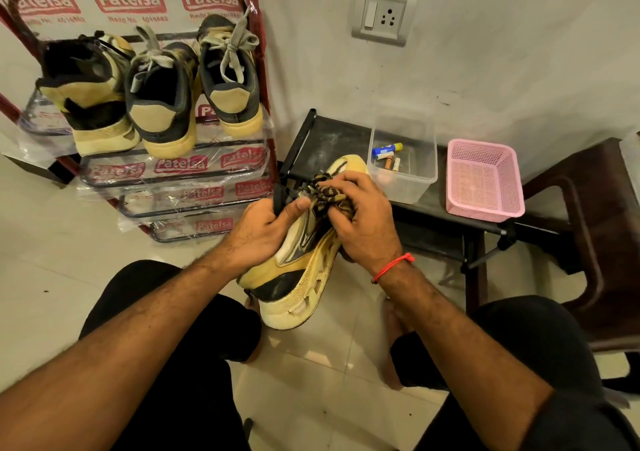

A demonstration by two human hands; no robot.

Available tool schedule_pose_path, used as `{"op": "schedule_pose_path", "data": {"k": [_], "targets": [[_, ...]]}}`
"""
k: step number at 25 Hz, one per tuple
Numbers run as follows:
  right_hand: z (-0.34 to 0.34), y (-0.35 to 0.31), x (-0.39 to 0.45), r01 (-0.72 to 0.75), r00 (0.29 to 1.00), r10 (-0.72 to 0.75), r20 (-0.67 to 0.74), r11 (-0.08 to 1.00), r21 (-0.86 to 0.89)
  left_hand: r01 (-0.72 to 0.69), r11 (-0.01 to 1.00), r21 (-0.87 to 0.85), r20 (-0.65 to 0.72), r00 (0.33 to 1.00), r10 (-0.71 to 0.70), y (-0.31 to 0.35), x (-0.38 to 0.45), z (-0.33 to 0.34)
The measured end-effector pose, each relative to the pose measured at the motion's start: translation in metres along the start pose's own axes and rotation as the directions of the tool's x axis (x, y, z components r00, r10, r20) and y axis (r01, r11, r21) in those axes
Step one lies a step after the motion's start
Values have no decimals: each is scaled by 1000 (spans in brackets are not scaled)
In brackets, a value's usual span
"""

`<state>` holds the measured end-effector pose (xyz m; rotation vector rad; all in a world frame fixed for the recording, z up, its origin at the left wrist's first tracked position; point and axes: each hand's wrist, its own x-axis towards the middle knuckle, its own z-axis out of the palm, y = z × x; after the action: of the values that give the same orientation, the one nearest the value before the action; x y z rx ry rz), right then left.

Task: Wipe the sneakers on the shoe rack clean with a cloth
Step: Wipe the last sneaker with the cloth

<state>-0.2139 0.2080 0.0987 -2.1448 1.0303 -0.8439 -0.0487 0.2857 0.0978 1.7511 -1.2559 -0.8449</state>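
Room: pale tiled floor [62,243], grey-white wall with a switch and socket plate [383,14].
Rack: metal shoe rack [180,173] at upper left, shelves wrapped in clear plastic printed "Patelsa".
On rack: three yellow-and-black sneakers [162,97] side by side on the top shelf, heels toward the camera, two with grey laces.
Held sneaker: fourth sneaker [298,277], yellow and black, in the air between both hands above the person's knees, heel toward the camera, toe toward the bench, rolled so its side faces up.
Left hand: left hand [263,232] grips the sneaker at its near left side, thumb curled over the black tongue.
Right hand: right hand [363,222] is closed around a bunched cloth, pressing it on the laced upper.
Cloth: cloth [329,191], yellow and dark patterned, mostly hidden under the fingers; where it ends and the laces begin is hard to tell.
Wrist: red thread [393,266] around the right wrist.
Bench: low black bench [329,135] just beyond the sneaker's toe.
On bench: clear tub [403,160] with small items inside; pink basket [485,180] beside it.
Far right: dark chair [595,236].
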Motion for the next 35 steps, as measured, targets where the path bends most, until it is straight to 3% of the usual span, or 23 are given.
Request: {"op": "schedule_pose_path", "data": {"k": [3,7,10,12,16,18,20,23,25,28,30,32,35], "targets": [[10,-14,-13,52,998,-56,31,993,107,156,966,-205,-116,976,-183,5,5,0],[21,-31,-37,189,948,-196,250,981,51,272,899,-343,-203,913,-354,6,9,-12],[25,-33,-43,301,896,-300,326,952,49,287,867,-408,-167,910,-380,0,7,-14],[23,-28,-38,283,919,-282,277,958,38,336,832,-441,-103,902,-419,-2,8,-13],[11,-18,-22,9,1000,-5,-27,990,139,314,787,-531,79,943,-324,2,5,0],[3,-10,-15,-72,985,103,-138,974,214,288,773,-565,183,958,-223,7,2,7],[-7,0,-3,-163,944,251,-213,918,362,246,827,-506,261,957,-125,9,1,11],[-25,7,13,-340,816,564,-127,646,683,116,938,-328,347,938,5,14,-8,18],[-32,8,18,-416,781,623,-43,571,707,66,952,-300,339,940,42,15,-12,25],[-44,9,20,-509,820,561,116,620,596,29,954,-299,310,948,69,18,-13,28],[-48,11,18,-509,858,483,173,762,401,-27,972,-233,325,940,104,11,-8,28],[-48,8,14,-390,919,359,165,889,241,-90,983,-162,299,944,135,5,-5,26],[-50,-5,4,-26,987,-4,161,982,185,-147,981,-126,188,967,169,-2,0,19]]}}
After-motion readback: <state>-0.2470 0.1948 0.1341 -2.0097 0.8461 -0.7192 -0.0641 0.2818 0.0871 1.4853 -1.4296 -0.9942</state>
